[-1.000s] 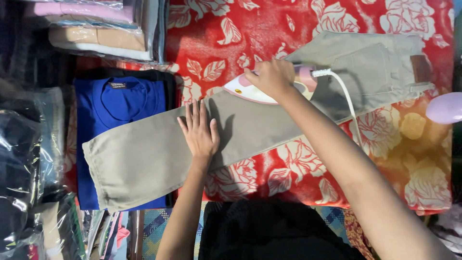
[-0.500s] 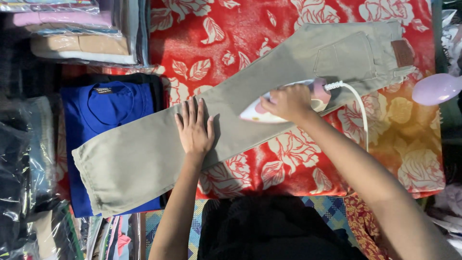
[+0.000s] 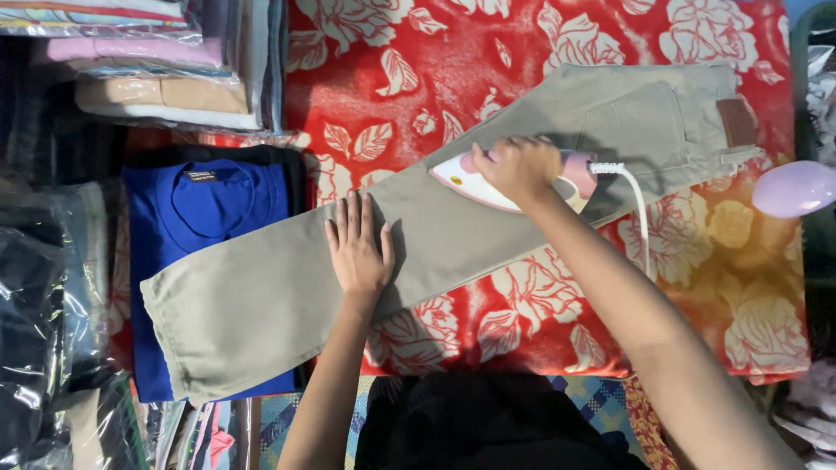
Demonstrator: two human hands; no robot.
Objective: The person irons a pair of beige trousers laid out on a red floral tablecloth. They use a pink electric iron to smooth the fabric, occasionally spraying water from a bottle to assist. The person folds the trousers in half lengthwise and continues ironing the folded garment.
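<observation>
**Iron on khaki trousers, one hand pressing the cloth flat**

Nearest the camera sits a dark garment (image 3: pixel 488 426) at the bottom edge, with both bare forearms reaching up from beside it. The left hand (image 3: pixel 359 252) lies open and flat, palm down, fingers together and pointing away, resting on the leg of the khaki trousers (image 3: pixel 261 305); it grips nothing, only presses the fabric. The trousers stretch slantwise across the red floral blanket (image 3: pixel 453 78), hem low at the left and waistband high at the right, where a brown patch (image 3: pixel 738 122) shows beside a back pocket.

Further along the leg, the right hand (image 3: pixel 520 167) is curled closed around the handle of a white and pink iron (image 3: pixel 470 184), which rests soleplate-down on the trousers with its tip pointing toward the left hand. A white cord (image 3: pixel 640 218) leaves the iron's rear and runs down across the blanket.

The hem end of the trousers overlaps a folded blue shirt (image 3: pixel 209 209) at the left. Beyond that, at the top left, stands a stack of folded clothes in plastic wrap (image 3: pixel 148 78). A lilac rounded object (image 3: pixel 794 187) lies at the right edge, its kind unclear
</observation>
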